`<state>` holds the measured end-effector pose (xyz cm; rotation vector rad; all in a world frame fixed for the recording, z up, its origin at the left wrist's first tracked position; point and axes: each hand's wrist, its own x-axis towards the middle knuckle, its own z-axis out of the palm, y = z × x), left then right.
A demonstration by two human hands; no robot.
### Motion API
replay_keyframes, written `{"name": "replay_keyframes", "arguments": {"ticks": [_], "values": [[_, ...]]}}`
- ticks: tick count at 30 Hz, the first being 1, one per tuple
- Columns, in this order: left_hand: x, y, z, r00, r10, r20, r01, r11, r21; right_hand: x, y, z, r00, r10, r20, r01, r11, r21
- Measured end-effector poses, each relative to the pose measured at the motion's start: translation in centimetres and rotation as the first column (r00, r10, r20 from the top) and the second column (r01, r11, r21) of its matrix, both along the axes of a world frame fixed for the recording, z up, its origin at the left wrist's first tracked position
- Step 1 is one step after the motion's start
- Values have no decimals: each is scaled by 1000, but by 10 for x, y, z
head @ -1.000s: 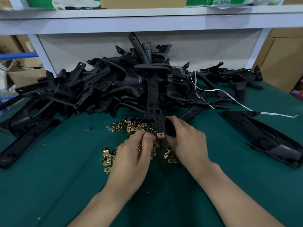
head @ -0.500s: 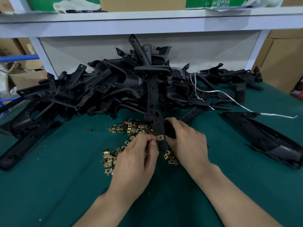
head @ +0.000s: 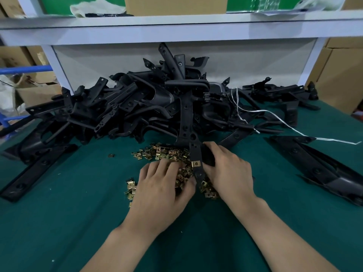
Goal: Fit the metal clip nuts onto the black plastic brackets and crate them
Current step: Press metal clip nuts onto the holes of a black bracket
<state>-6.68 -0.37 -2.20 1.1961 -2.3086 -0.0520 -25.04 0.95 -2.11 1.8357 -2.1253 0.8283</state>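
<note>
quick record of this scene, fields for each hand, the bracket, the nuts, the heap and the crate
left hand: fingers spread over the loose clip nuts
right hand: grips the held bracket
fitted clip nut: one, on the held bracket
bracket heap: behind the loose clip nuts, on the green table
crate: not in view
</note>
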Motion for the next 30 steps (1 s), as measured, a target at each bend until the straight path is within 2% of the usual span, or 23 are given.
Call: {"name": "replay_keyframes", "arguments": {"ticks": [3,11,13,16,18,20,22,26,28,30], "values": [[3,-5,-5,986,6,169,-20,997,79,1,0,0,1000,-4,-3,4,1000,-9],[19,-24,1,988,71,135,-71,997,-10,0,-1,-1,1000,4,20,-3,999,-32],[27,-26,5,984,118,132,-126,991,50,-1,-1,-2,1000,7,20,-6,1000,-29],[34,-24,2,956,182,229,-229,953,200,-1,-2,-3,1000,11,18,-10,999,-33],[30,-20,-1,953,182,243,-238,945,223,-1,-3,-4,1000,14,21,-14,999,-39],[23,-16,-3,972,177,157,-208,955,213,-1,-4,-5,1000,14,17,-14,999,-44],[20,-15,-2,988,153,3,-150,963,224,-1,-4,-5,1000,9,14,-9,999,-45],[23,-19,4,968,98,-230,-49,977,209,-3,-4,-5,1000,11,24,-11,1000,-27],[35,-29,11,910,168,-380,-71,964,256,-4,-3,-5,999,19,30,-18,1000,-19],[54,-43,16,876,284,-390,-172,939,298,-3,-3,-4,1000,15,24,-15,1000,-14]]}}
